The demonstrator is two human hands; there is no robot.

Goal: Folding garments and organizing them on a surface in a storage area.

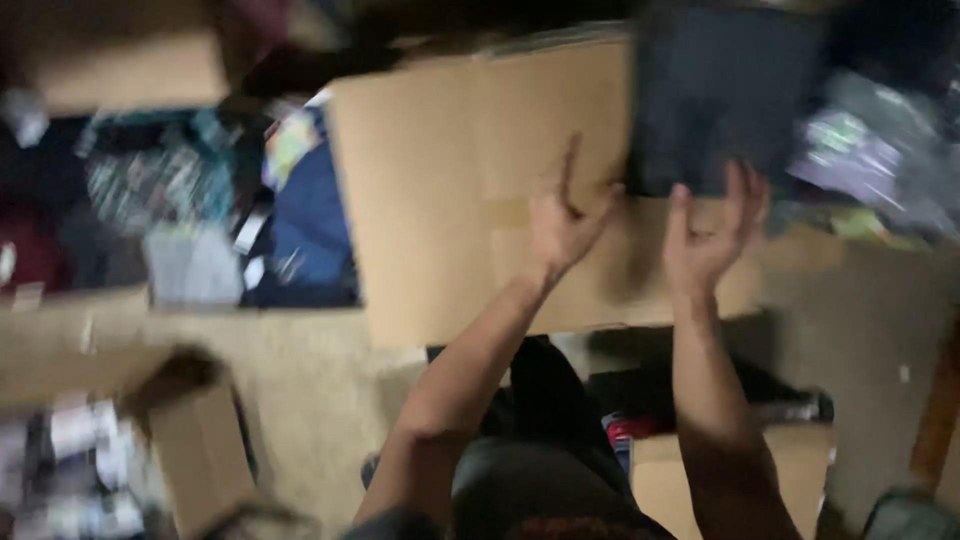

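Both arms stretched forward, left hand [560, 225] and right hand [708, 235] raised with palms facing each other, fingers spread and holding nothing, over a flat cardboard sheet [450, 180]; dark blurred slab [725, 95] just beyond the right fingertips, contact unclear.
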